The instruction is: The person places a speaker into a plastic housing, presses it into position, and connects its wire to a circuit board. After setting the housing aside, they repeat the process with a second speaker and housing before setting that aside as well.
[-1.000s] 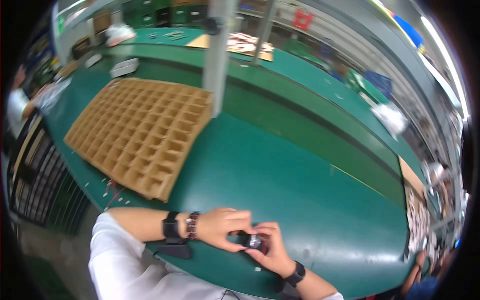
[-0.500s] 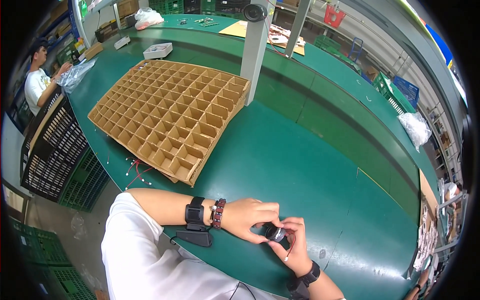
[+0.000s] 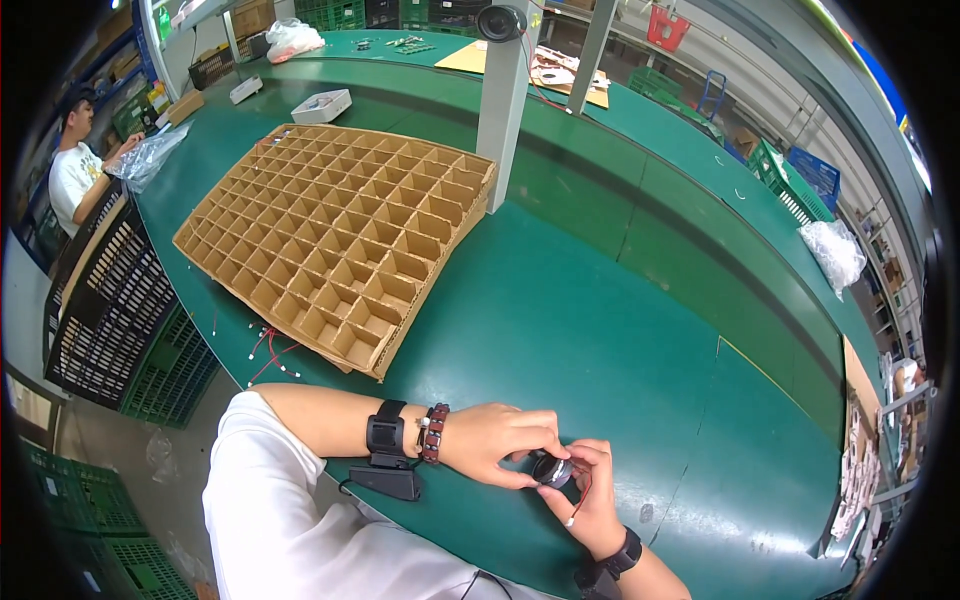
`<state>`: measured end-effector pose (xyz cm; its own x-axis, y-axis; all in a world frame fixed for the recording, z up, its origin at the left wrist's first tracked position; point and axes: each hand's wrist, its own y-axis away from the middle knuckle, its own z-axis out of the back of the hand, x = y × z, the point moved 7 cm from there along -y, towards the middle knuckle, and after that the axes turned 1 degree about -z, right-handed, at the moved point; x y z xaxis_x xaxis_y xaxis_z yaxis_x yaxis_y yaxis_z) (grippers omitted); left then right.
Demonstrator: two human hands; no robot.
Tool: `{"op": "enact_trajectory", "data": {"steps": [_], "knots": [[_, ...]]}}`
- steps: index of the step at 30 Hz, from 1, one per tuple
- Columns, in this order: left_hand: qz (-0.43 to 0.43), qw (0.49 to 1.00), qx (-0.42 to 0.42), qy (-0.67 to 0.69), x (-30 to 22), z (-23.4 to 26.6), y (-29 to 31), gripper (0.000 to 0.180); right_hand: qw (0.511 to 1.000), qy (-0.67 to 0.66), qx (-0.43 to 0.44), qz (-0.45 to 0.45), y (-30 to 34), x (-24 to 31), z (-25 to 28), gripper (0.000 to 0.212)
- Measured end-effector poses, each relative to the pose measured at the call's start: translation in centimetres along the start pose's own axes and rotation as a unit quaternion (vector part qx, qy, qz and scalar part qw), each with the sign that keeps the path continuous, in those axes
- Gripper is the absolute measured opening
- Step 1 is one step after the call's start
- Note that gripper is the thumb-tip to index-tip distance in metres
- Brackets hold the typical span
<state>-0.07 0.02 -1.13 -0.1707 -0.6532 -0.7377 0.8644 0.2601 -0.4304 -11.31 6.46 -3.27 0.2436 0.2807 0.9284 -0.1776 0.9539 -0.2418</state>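
Above the green table, close to its near edge, a small round black speaker with a silvery rim is held between my two hands. My left hand grips its left side, thumb below and fingers curved over the top. The fingers and thumb of my right hand close on its right side. A thin red wire hangs from it across my right palm and ends in a small white plug. My fingers cover much of the speaker's edge.
A cardboard divider tray of open square cells lies left of a grey post. Red wires with white plugs stick out by its near edge. Another round black speaker is on the post. A co-worker handles a plastic bag far left.
The whole view has shifted slightly. Both my hands keep the speaker at almost the same spot, with little change of grip. The co-worker's head and hands have moved a little.
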Motion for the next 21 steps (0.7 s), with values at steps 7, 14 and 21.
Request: {"op": "enact_trajectory", "data": {"steps": [7, 14, 21], "knots": [[0.011, 1.0, 0.006, 0.0, 0.1, 0.0, -0.3, 0.042, 1.0, -0.018, -0.012, -0.004, 0.2, -0.3, 0.2, 0.058], [-0.036, 0.999, 0.005, -0.015, -0.8, 0.2, -0.4, 0.038, 0.999, 0.003, 0.044, 0.012, 0.3, 0.1, -0.1, 0.057], [-0.05, 0.997, 0.017, -0.048, -1.1, -0.1, -0.4, 0.032, 0.997, -0.034, 0.064, 0.033, 0.6, 0.3, -0.6, 0.057]]}}
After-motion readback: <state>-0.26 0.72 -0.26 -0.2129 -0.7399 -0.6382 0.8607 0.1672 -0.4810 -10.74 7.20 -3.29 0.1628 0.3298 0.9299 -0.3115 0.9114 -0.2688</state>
